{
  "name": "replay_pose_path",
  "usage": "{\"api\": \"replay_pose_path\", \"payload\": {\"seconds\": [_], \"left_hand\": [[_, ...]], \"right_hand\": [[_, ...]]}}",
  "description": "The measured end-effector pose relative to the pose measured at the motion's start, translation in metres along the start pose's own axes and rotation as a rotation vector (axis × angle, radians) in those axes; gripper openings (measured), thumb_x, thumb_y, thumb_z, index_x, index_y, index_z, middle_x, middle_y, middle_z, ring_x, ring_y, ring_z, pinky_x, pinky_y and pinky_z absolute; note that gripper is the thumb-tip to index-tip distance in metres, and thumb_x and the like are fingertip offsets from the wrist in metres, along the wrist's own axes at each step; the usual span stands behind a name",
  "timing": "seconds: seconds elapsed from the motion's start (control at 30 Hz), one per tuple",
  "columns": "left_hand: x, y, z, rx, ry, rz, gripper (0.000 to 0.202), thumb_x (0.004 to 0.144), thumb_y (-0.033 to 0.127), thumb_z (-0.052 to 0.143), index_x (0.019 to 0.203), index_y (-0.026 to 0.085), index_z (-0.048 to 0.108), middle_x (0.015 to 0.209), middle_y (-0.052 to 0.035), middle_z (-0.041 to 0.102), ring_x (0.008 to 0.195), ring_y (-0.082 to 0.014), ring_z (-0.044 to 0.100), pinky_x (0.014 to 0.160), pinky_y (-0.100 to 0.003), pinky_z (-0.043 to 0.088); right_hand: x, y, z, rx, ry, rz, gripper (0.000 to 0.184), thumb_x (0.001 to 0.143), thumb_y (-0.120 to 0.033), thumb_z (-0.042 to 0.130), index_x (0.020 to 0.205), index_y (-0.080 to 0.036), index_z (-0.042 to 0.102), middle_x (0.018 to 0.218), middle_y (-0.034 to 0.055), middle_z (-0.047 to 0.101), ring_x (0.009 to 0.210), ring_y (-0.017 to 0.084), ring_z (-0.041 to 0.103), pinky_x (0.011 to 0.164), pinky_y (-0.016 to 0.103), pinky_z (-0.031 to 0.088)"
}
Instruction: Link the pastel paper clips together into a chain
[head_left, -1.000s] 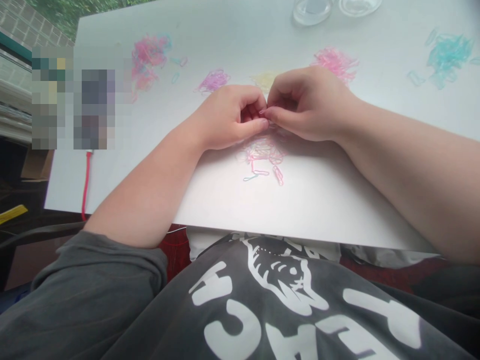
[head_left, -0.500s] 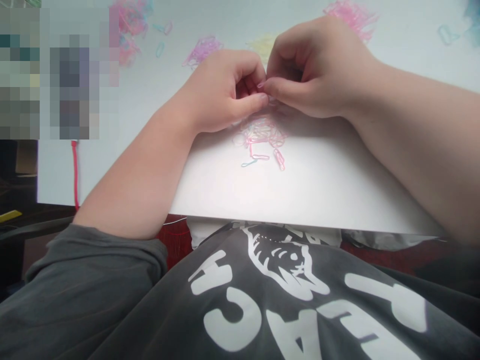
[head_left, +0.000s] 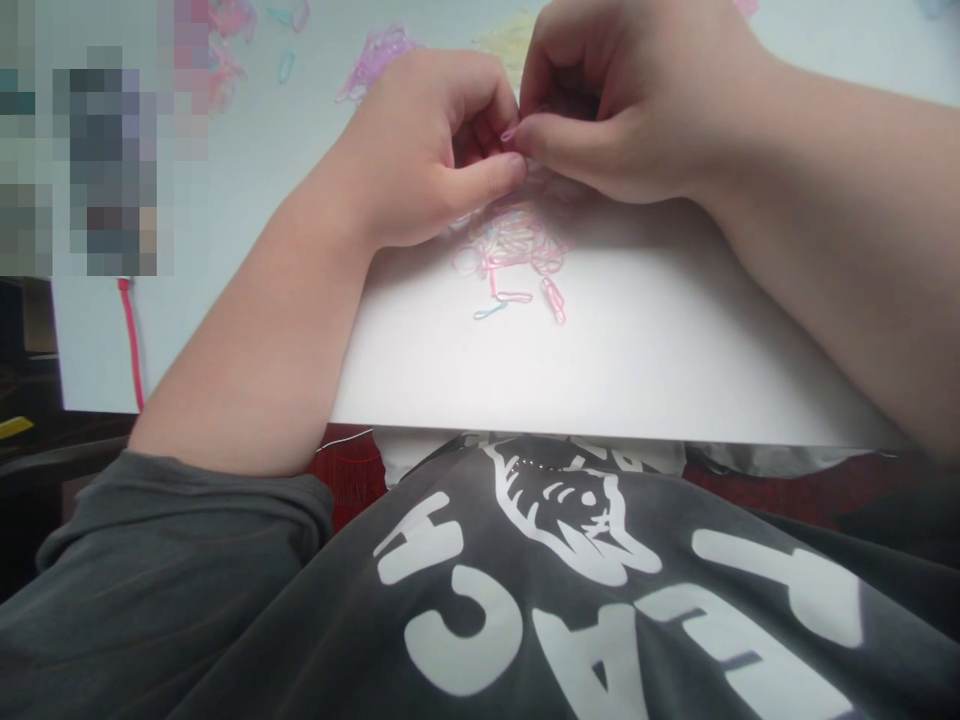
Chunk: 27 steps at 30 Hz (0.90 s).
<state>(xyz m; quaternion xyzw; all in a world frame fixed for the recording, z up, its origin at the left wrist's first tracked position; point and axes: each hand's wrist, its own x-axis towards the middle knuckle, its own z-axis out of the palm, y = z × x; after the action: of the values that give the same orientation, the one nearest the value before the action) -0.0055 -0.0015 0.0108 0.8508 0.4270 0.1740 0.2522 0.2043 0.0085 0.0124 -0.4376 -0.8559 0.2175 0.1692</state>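
Nearest us, a dark shirt (head_left: 315, 640) with white lettering fills the foreground, a red surface (head_left: 349, 475) showing past it. Then the front edge of the white worktop (head_left: 637, 370); at left, a red cable (head_left: 132, 345) runs down to that edge. Further in, we log a thin blue loop (head_left: 490, 312) and a pink loop (head_left: 553, 300) lying apart, just before a mixed pile of pale loops (head_left: 517, 238). The hands meet above the pile's far side. Right hand (head_left: 637, 110): thumb and forefinger pinch a small pink loop (head_left: 509, 134), its end poking out at the thumb tip. Left hand (head_left: 427, 150): curled, thumb tip close by the right thumb; we cannot tell whether it grips anything. Beyond, partly behind the hands, sit a purple heap (head_left: 379, 55) and a yellow heap (head_left: 510, 42). Far left, pink loops (head_left: 225, 75) lie near a lone turquoise loop (head_left: 286, 66).
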Motion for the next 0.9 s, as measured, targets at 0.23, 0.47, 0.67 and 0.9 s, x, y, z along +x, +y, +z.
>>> {"api": "replay_pose_path", "payload": {"seconds": [0.23,0.47,0.67,0.9], "left_hand": [[0.004,-0.007,0.004,0.155,-0.001,0.048,0.063,0.089,0.062,0.056,0.103,0.002,0.069,0.080,0.0024,0.057,0.079,-0.0015,0.052,0.083,-0.024,0.043],[0.005,-0.008,0.005,0.174,0.015,0.048,0.056,0.089,0.057,0.060,0.102,0.004,0.071,0.080,0.0027,0.058,0.082,-0.0037,0.058,0.083,-0.023,0.044],[0.005,-0.013,0.005,0.169,0.034,0.117,0.062,0.089,0.063,0.056,0.099,0.004,0.070,0.080,0.0027,0.060,0.080,-0.0032,0.059,0.079,-0.020,0.044],[0.005,-0.012,0.005,0.098,0.053,0.072,0.025,0.081,0.026,0.065,0.096,0.007,0.073,0.081,0.0021,0.063,0.079,-0.0058,0.058,0.079,-0.023,0.044]], "right_hand": [[-0.002,-0.002,0.000,-0.049,-0.023,0.030,0.037,0.078,-0.047,0.044,0.096,-0.023,0.067,0.093,-0.0004,0.060,0.082,0.012,0.047,0.078,0.032,0.032],[-0.003,-0.003,-0.002,-0.036,-0.024,0.026,0.041,0.079,-0.047,0.044,0.101,-0.021,0.068,0.093,0.0000,0.057,0.081,0.011,0.042,0.078,0.032,0.030],[-0.001,0.000,0.001,-0.034,-0.009,-0.006,0.035,0.081,-0.041,0.047,0.097,-0.017,0.067,0.088,-0.0001,0.054,0.078,0.007,0.038,0.075,0.031,0.029],[-0.002,0.001,0.000,-0.069,-0.023,0.004,0.042,0.084,-0.043,0.046,0.107,-0.017,0.068,0.094,-0.0015,0.057,0.082,0.006,0.039,0.077,0.031,0.028]]}}
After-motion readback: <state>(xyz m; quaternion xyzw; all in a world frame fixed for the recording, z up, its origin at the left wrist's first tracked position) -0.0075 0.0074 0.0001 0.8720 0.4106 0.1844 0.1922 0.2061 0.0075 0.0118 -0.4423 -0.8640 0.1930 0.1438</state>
